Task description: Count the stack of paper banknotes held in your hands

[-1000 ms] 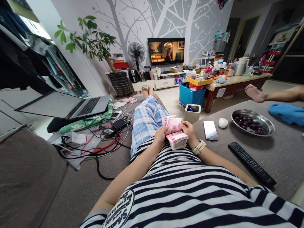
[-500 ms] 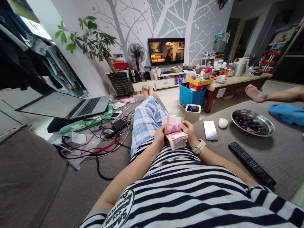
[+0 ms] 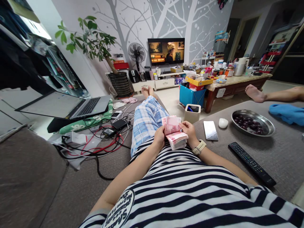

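Observation:
A thick wad of pink banknotes lies bent between my hands, above my striped shirt. Its upper flap of notes stands up, while the lower stack shows its layered edges toward me. My left hand is closed round the left side of the wad at the fold. At the right edge of the raised notes, my right hand pinches with thumb and fingers. A pale watch is on my right wrist.
On the sofa to the right are a phone, a white mouse, a remote control and a steel bowl of dark fruit. At left are tangled cables and an open laptop. Another person's foot rests at far right.

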Tool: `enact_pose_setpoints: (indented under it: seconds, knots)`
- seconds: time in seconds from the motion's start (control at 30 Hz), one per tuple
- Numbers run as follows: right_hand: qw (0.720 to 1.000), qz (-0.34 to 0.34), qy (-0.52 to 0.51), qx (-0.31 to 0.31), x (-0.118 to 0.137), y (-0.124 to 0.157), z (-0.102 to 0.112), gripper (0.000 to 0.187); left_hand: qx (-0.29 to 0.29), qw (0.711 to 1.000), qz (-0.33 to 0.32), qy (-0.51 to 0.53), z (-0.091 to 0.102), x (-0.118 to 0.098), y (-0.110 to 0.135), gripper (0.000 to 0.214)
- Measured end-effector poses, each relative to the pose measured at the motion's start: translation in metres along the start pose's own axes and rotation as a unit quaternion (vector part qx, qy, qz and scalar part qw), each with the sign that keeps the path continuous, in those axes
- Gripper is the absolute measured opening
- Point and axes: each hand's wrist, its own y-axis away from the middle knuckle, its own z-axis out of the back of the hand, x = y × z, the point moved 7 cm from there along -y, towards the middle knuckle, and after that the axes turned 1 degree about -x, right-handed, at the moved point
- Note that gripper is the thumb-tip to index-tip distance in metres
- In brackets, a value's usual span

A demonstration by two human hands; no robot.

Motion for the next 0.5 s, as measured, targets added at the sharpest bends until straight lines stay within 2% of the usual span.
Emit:
enact_pose_setpoints:
  seconds: [0.23, 0.37, 0.5]
  knots:
    - [1.000, 0.010, -0.011, -0.007, 0.0023, 0.0022, 0.0016, 0.043, 0.004, 1.000, -0.009, -0.004, 0.0009, 0.0002, 0.0004, 0.014]
    - [1.000, -0.002, -0.024, 0.008, -0.0017, 0.0024, -0.0004, 0.049, 0.011, 1.000, -0.015, 0.006, 0.0002, 0.0010, 0.0001, 0.013]
    - [0.999, 0.001, -0.038, 0.011, -0.0021, 0.0017, -0.0014, 0.052, 0.012, 1.000, 0.004, 0.019, 0.0003, 0.0042, 0.0006, 0.016]
